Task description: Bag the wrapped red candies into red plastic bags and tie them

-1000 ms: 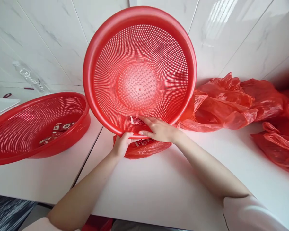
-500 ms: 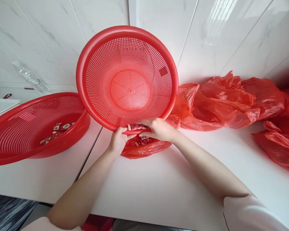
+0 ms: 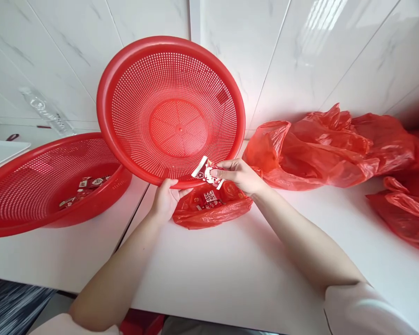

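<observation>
A round red mesh basket (image 3: 179,128) is tilted up with its opening facing me. My left hand (image 3: 165,200) grips its lower rim, thumb over the edge. Between the thumb and fingers of my right hand (image 3: 240,177) is a small red-and-white packet (image 3: 208,172), held in front of the basket's lower right rim. Below lies an open red plastic bag (image 3: 212,214) with several similar packets (image 3: 209,200) inside. The tilted basket shows no packets in it.
A second red basket (image 3: 91,204) at the left holds several packets. Red plastic bags (image 3: 321,149) lie along the wall at the right. A clear bottle (image 3: 47,111) and a white tray (image 3: 7,153) are at the back left.
The tilted basket has shifted slightly left with my left hand. My right hand has moved up and right from the rim, bringing the packet into clear view and uncovering more of the bag.
</observation>
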Available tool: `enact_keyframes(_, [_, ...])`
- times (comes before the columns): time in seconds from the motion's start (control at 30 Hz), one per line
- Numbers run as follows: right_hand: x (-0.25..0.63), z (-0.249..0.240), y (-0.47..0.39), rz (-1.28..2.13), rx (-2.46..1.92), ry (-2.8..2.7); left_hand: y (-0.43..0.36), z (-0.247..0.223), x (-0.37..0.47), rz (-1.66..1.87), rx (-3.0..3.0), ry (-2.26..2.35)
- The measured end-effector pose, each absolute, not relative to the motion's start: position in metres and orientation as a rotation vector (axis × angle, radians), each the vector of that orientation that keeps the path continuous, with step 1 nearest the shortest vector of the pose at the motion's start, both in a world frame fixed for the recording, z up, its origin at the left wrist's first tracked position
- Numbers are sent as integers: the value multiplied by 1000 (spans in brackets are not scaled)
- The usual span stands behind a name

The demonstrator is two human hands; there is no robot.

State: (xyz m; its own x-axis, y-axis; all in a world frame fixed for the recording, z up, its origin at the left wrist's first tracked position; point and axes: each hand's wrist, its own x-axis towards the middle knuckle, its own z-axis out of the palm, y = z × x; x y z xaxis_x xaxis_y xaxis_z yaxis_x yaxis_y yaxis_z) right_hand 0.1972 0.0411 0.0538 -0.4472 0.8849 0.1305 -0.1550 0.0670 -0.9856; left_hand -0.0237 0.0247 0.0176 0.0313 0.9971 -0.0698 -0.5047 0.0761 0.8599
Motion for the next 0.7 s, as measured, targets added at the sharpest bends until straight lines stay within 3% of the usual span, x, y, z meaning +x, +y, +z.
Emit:
enact_keyframes(0.23, [195,54,35,1394,-1039,-2100,31,23,-34,1454,803,786])
enact_keyframes(0.3, [190,49,35,1212,-1135,-2196,33,24,-36,1490,788,795])
enact_keyframes(0.47, [186,43,34,447,-1320,-2112,32,24,-35,1507,769,805])
enact_keyframes(0.7, [195,48,37,269,-1241,-1956,28,24,-36,1459,803,755])
